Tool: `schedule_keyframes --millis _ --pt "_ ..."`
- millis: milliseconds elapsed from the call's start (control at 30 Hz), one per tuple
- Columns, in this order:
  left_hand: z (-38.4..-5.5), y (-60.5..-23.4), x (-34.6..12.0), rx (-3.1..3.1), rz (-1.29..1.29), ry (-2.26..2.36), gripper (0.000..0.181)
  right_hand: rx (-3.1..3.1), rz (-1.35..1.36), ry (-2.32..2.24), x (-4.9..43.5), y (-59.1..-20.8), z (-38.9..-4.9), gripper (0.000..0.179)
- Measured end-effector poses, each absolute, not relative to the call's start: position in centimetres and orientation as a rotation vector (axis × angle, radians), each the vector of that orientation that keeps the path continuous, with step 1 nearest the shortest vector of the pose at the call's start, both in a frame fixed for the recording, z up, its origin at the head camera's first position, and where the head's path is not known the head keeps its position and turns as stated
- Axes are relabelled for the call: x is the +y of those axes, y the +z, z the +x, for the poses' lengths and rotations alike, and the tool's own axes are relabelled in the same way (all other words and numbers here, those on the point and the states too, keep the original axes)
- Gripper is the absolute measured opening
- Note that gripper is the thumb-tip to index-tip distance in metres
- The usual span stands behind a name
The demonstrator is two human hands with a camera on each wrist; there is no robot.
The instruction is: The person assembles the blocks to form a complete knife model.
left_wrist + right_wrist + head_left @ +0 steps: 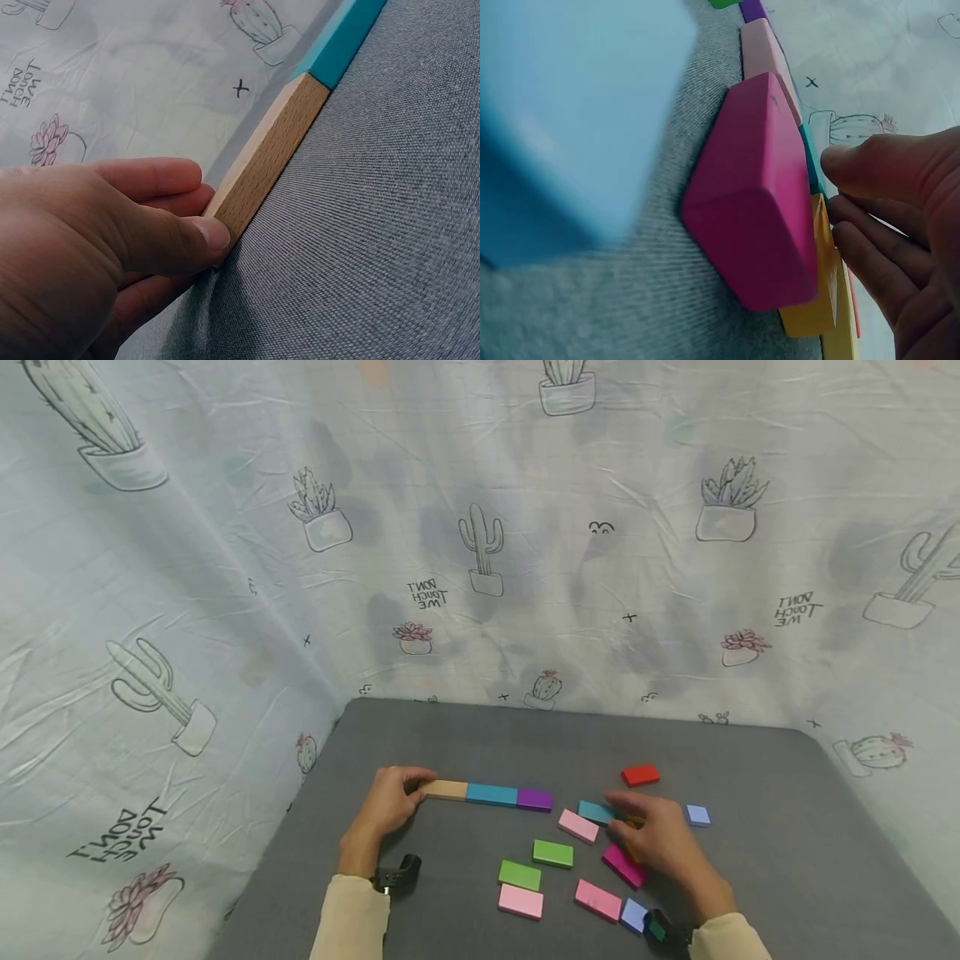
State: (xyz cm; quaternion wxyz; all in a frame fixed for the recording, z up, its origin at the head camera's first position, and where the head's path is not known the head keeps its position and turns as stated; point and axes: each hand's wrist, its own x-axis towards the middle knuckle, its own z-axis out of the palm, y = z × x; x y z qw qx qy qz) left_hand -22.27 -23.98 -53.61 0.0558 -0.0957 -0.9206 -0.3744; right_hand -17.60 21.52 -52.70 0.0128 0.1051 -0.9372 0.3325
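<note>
Closest to the person, a pale pink block (pixel 521 902) lies along the long side of a green block (pixel 520 875), and to their right a deeper pink block (pixel 597 900) sits just beside a light blue one (pixel 633 916). A second green block (pixel 552 853) lies a little farther in, with a magenta block (pixel 624 866) to its right.

Past the magenta one the right hand (pixel 660 835) is poised low over the loose pieces, thumb and fingers parted near a mustard-yellow block (pixel 810 319); I see nothing pinched between them, though whether a fingertip brushes that block I can't tell. A teal block (pixel 596 812) and another pink one (pixel 578 826) lie by those fingertips.

Across on the left, the left hand (pixel 390 802) pinches the outer end of a plain wooden block (pixel 446 790), which meets a blue block (pixel 492 795) and then a purple block (pixel 535 800), end to end in a straight row.

I'd judge the step in hand to be steadying that row while picking out another piece; the next move calls for a clean grip on one block without nudging its neighbours.

Farther off, a red block (pixel 641 776) lies alone on the grey worktop (pixel 450 735), before a cactus-print cloth (pixel 540 527).
</note>
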Motion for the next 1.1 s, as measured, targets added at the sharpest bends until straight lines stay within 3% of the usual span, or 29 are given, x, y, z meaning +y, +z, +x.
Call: schedule_keyframes --millis 1100 --pt "-22.2 -53.7 -23.9 -2.79 -0.253 -1.165 0.031 -2.996 0.499 0.931 19.6 -52.7 -19.1 0.039"
